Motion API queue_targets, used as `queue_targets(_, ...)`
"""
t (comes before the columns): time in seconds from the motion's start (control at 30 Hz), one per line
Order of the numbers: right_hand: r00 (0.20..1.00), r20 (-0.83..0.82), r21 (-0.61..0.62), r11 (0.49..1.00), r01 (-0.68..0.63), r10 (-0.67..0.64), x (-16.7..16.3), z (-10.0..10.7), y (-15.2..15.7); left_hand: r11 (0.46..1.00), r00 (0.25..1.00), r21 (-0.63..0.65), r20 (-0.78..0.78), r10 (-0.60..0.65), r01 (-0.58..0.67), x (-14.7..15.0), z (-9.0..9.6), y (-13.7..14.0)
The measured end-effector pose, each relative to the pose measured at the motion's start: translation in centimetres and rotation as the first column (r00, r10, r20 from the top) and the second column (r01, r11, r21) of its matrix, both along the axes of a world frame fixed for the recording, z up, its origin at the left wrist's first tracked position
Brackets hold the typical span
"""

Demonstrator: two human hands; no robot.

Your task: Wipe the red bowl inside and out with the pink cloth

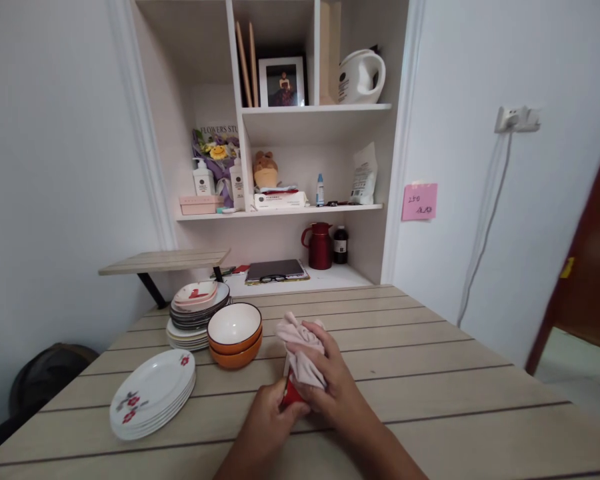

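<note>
My left hand [270,417] is closed around the near end of a small red item with a pale edge [292,392]; most of it is covered, so its kind does not show. A crumpled pale pink cloth [304,357] is gripped in my right hand [333,380] and pressed over that item. Both hands meet above the front middle of the table. To their left stand two stacked orange bowls [235,337] with white insides. Farther left lies a stack of white oval plates [153,393] with red flowers.
Behind the bowls rises a pile of round plates [200,313] topped by small square dishes [195,293]. A small raised shelf [165,261] juts over the slatted table [455,400] at back left. Shelving beyond holds a red jug [320,247], a laptop [275,269] and glasses.
</note>
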State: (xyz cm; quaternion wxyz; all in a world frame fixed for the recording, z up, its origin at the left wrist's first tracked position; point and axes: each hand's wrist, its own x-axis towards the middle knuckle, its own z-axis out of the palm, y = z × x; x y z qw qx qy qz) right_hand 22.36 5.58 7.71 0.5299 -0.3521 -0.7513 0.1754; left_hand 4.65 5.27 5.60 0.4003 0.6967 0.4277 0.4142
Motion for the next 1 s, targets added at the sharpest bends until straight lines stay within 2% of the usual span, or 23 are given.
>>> queue_targets(0.27, 0.973, -0.176, -0.177, 0.978, 0.114, -0.146, -0.4, -0.4, 1.0, 0.999, 0.999, 0.046, 0.032, -0.009, 0.007, 0.7, 0.6, 0.0)
queue_targets(0.43, 0.939, -0.318, -0.263, 0.964, 0.05, -0.135, -0.1, -0.4, 1.4, 0.992, 1.0, 0.128, -0.024, -0.021, 0.024, 0.2, -0.6, 0.2)
queue_targets(0.57, 0.918, -0.373, -0.262, 0.965, 0.033, -0.133, 0.1, -0.4, 1.6, 0.972, 0.993, 0.214, -0.094, -0.076, 0.095, -0.7, -0.9, 0.9)
queue_targets(0.67, 0.914, -0.38, -0.274, 0.961, 0.033, -0.14, 0.3, -0.5, 1.8, 0.963, 0.988, 0.266, -0.155, 0.003, 0.039, -1.0, -0.5, 1.0)
queue_targets(0.73, 0.915, -0.38, -0.276, 0.961, 0.029, -0.137, 0.4, -0.5, 1.8, 0.974, 0.986, 0.227, -0.163, 0.032, 0.006, -0.9, -0.2, 0.9)
queue_targets(0.87, 0.926, -0.362, -0.244, 0.97, 0.019, -0.109, 0.3, -0.5, 1.4, 0.996, 0.981, 0.083, -0.194, -0.019, 0.036, -0.2, 0.1, 0.4)
queue_targets(1.0, 0.97, -0.24, -0.059, 0.998, 0.033, -0.047, 0.0, -0.9, 1.1, 0.997, 0.985, 0.075, -0.174, 0.003, 0.011, 0.1, 0.3, 0.1)
